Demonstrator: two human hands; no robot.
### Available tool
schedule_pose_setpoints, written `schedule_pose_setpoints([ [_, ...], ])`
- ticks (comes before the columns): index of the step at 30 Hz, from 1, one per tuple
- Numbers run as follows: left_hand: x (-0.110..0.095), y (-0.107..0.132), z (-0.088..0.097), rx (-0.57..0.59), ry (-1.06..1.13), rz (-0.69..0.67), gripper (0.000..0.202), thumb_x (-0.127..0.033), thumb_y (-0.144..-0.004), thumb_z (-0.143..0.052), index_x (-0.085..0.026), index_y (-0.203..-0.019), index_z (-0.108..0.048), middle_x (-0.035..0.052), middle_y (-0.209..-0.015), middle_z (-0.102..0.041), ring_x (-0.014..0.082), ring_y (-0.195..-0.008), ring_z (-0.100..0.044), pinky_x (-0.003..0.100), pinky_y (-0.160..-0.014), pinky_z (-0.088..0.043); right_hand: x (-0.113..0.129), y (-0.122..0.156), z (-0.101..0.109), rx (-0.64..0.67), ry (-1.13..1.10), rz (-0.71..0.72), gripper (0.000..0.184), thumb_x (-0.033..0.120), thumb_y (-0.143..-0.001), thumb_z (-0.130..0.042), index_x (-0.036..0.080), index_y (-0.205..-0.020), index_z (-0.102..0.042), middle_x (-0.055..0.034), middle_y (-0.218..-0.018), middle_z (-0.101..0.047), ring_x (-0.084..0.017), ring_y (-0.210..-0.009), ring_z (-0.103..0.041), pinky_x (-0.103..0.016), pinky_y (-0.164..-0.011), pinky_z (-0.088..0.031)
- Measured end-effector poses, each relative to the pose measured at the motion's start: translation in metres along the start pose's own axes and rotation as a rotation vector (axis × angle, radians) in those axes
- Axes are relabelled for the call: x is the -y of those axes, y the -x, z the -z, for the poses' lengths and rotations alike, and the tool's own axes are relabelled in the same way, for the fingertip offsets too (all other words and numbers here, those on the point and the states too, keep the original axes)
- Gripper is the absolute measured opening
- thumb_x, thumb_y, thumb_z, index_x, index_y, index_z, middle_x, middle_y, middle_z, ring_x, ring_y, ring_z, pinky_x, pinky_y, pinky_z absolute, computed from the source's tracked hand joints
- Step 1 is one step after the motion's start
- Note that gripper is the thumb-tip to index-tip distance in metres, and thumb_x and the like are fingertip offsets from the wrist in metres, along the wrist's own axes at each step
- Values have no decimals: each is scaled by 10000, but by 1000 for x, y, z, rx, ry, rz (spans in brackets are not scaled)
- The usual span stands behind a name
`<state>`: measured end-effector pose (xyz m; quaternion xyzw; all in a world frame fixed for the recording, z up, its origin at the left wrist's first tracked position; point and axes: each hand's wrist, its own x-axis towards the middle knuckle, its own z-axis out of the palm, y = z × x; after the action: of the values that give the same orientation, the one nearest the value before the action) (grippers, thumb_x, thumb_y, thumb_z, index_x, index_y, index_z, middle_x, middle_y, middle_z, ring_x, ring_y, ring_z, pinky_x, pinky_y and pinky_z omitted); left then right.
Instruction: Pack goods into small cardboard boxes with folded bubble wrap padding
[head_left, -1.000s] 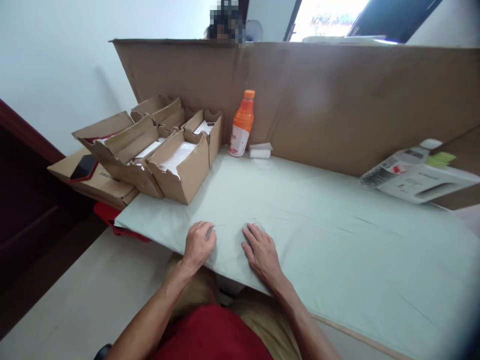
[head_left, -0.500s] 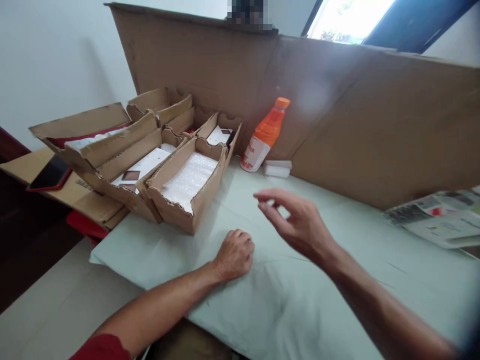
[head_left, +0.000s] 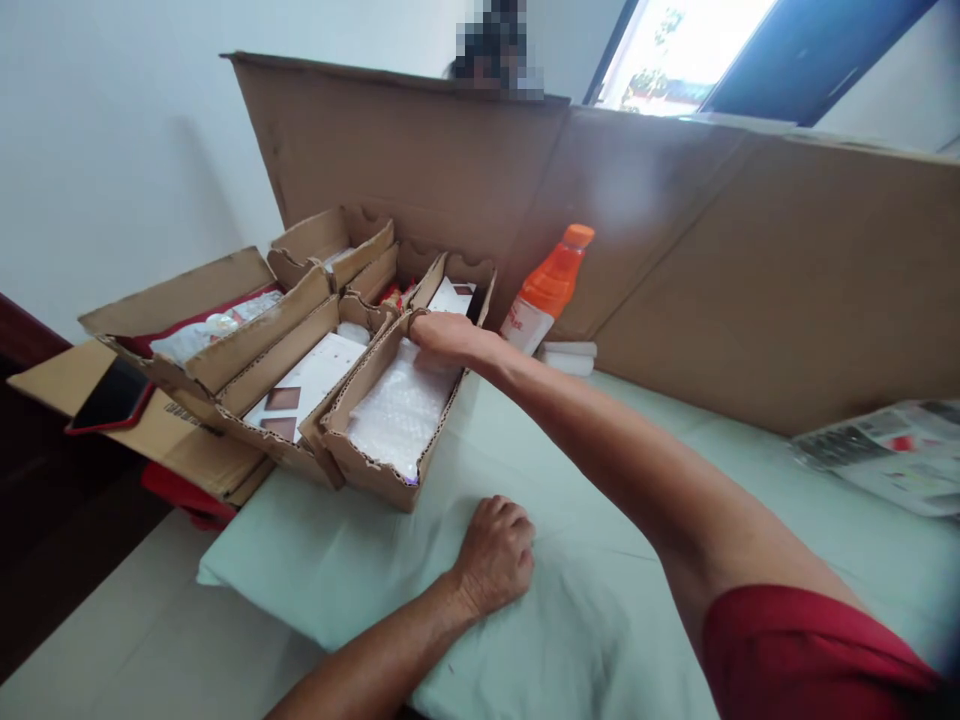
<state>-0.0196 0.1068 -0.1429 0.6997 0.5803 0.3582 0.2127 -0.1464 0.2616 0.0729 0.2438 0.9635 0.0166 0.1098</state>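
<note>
My right hand (head_left: 442, 338) reaches over the far end of a cardboard box (head_left: 367, 472) that holds clear bubble wrap (head_left: 401, 412). Its fingers point down by the far wall and the edge of the wrap. The fingertips are hidden, so whether they grip anything does not show. My left hand (head_left: 496, 552) rests on the pale green cloth (head_left: 570, 480), its fingers curled into a loose fist with nothing visible in it. Beside that box, another cardboard box (head_left: 225, 400) contains white cards (head_left: 319, 375) with brown squares.
Further boxes stand behind, one with red items (head_left: 397, 295). An orange-capped bottle (head_left: 551, 280) leans by white rolls (head_left: 570, 358) at the cardboard screen (head_left: 712, 270). Printed plastic packaging (head_left: 892, 450) lies right, a phone (head_left: 112, 395) left. Part of a person shows above the screen.
My right hand has moved left and forward from above the cloth into the bubble-wrap box. My left hand stays in a fist on the cloth. The view has shifted slightly.
</note>
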Motion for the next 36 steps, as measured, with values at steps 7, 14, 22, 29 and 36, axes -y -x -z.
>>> schedule_pose_setpoints([
  [7,8,-2,0,-165,329,131,221,-120,-737,-587,-185,-930,-671,117,-1030,-707,272,-1039,-602,458,-1002,-463,-33,98,43,-581,-519,92,116,252,-837,-657,156,-772,-651,-1,-702,-578,-137,-732,-566,-241,-611,-410],
  [14,7,-2,29,-200,863,298,488,-570,-965,-382,-180,-1143,-617,158,-1140,-709,279,-1061,-695,465,-929,-551,-112,244,-12,-642,-1292,-133,264,419,-747,-780,188,-833,-685,-8,-761,-636,-135,-684,-577,-261,-598,-453],
  [22,-43,9,9,-221,1550,749,391,-396,-834,-707,-151,-1127,-624,110,-1033,-725,240,-908,-720,419,-796,-615,-136,327,-205,-269,-1494,-618,455,565,-577,-797,175,-762,-654,-7,-665,-618,-135,-619,-523,-264,-577,-403],
  [29,-61,0,-5,-206,1022,778,504,-503,-754,-747,-167,-1094,-589,45,-875,-693,159,-687,-659,276,-595,-557,-139,351,-245,-206,-1302,-617,416,472,-723,-712,160,-994,-663,-24,-788,-646,-169,-700,-584,-286,-626,-438],
  [36,-89,-10,-25,-173,821,622,477,-475,-705,-803,-142,-1025,-687,48,-902,-719,205,-839,-677,290,-725,-561,-108,335,-241,-179,-1150,-385,536,589,-754,-707,189,-1108,-662,-69,-1045,-720,-257,-934,-653,-332,-786,-478],
])
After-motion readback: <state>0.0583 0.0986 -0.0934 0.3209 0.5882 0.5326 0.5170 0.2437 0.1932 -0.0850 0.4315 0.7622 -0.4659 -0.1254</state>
